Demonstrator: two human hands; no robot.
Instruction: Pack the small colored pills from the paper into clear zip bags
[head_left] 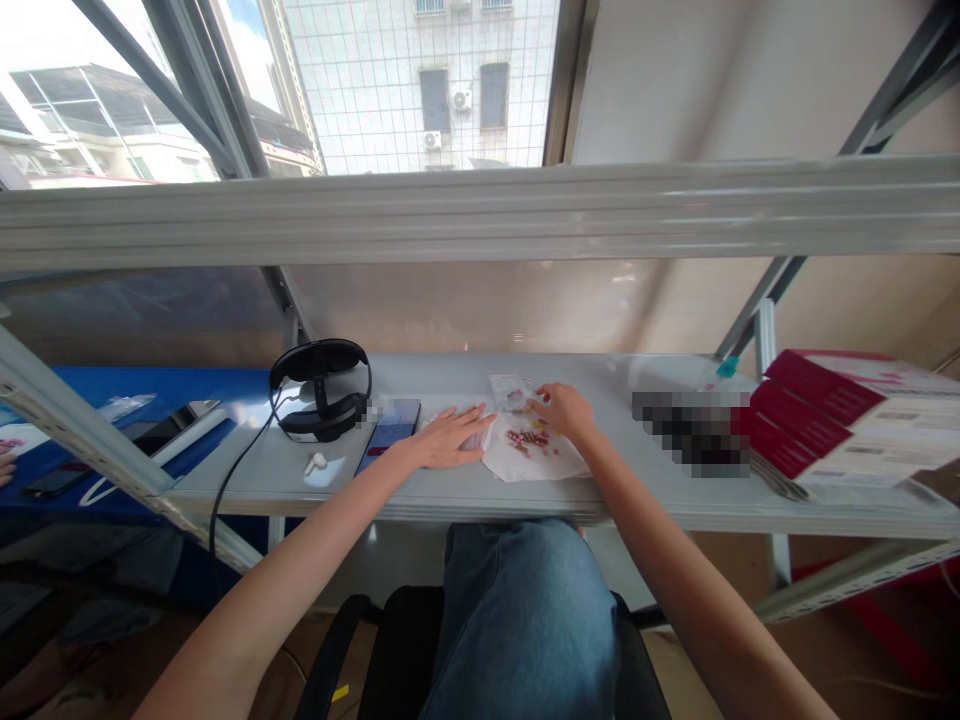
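My left hand lies flat with its fingers stretched out, over the left edge of a white paper sheet. Something clear and thin shows beneath its fingers. On the sheet is a small pile of pink, brown and yellow pieces, too small to name. My right hand is at the sheet's upper right, its fingers bent and thumb and fingertips close together. What they hold, if anything, is too small to make out. A clear plastic bag lies just left of those fingertips.
To the left stand a black headset with a cable, white earbuds and a flat dark-blue device. A red-and-white folded leaflet is at the right, beside a blurred patch. A metal shelf beam crosses above the table. Another person's hand shows far left.
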